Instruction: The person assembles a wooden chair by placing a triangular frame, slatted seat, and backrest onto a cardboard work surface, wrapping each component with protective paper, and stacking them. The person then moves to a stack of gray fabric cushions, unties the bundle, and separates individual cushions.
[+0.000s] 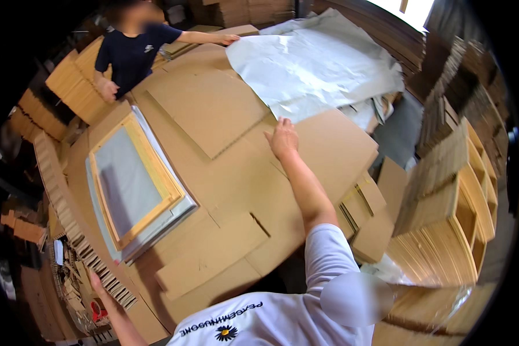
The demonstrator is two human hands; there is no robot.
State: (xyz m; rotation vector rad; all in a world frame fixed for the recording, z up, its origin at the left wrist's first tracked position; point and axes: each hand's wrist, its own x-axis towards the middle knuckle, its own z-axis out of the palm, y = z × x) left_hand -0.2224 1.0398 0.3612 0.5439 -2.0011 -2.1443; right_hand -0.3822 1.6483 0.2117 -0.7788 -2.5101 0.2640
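Spreading the sheet (317, 66) over the table looks to be the step in hand. The sheet lies at the far right, across the brown cardboard (242, 167), with its left edge drawn between you and your co-worker, whose hand (232, 39) is at the far corner. Your right hand (282, 139) reaches forward, and its fingers touch the near corner; the thumb stands apart, so I cannot tell if you grip it. Your left hand (98, 285) is at the near left, beside the ribbed cardboard strip (72, 216); its fingers are not clear, so I cannot tell whether it is open or closed.

The next move probably asks you to take this corner firmly and pull together with the co-worker, evenly, toward the left.

The sheet is thin, pale silver, shiny and wrinkled, and it may crease easily. On the left, the wooden frame (150, 158) is rectangular, pale yellow and smooth, lying upon flat whitish layers. The cardboard is dull, stiff and overlapping.
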